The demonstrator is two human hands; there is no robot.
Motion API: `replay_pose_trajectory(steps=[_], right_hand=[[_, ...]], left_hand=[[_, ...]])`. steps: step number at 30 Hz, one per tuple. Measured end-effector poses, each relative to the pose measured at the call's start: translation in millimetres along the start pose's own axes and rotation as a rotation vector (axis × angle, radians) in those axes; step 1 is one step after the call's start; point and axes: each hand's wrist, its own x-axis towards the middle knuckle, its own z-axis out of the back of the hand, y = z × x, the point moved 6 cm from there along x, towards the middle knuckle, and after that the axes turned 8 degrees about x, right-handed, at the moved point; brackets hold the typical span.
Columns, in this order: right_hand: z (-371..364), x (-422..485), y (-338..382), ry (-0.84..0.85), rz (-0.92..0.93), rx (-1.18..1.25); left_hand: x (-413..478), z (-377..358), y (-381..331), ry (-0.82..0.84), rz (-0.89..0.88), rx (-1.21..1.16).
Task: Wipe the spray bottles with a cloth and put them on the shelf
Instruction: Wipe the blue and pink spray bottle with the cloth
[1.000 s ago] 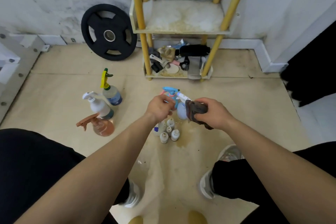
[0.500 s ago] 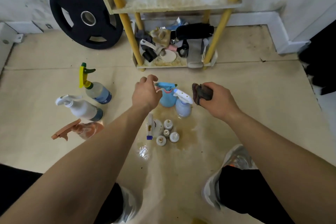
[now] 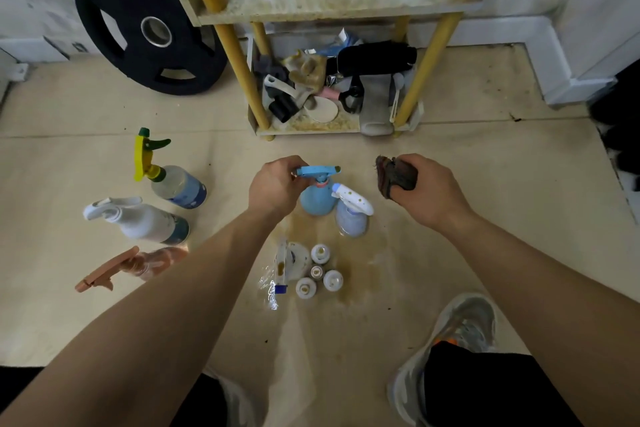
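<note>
Left hand (image 3: 277,188) grips blue bottle (image 3: 316,201) by its trigger; right hand (image 3: 431,196) clutches cloth (image 3: 394,175), apart. Wiping step, likely; next, cloth must meet bottle.

The blue bottle (image 3: 317,203) is smooth plastic, the floor (image 3: 485,156) matt. The dark cloth (image 3: 394,177) looks rough. The black plate (image 3: 114,10) is matt, its hub (image 3: 156,32) metal.
</note>
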Motion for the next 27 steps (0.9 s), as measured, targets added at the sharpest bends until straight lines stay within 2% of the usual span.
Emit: replay_pose_trajectory(steps=[6,13,18,21,27], right_hand=[[21,-16,36,-0.040,0.044,0.036],[60,-49,126,-0.074,0.146,0.162],[69,-74,203,-0.028,0.349,0.094],[62,-96,236,0.036,0.446,0.040],[65,-128,263,-0.002,0.622,-0.098]], left_hand=[[-12,40,-13,-0.005,-0.029,-0.015],[-49,126,-46,-0.057,-0.113,-0.076],[-80,186,-77,-0.086,-0.224,-0.107],[-101,214,-94,-0.106,-0.297,-0.226],[-127,244,-86,-0.177,-0.283,-0.320]])
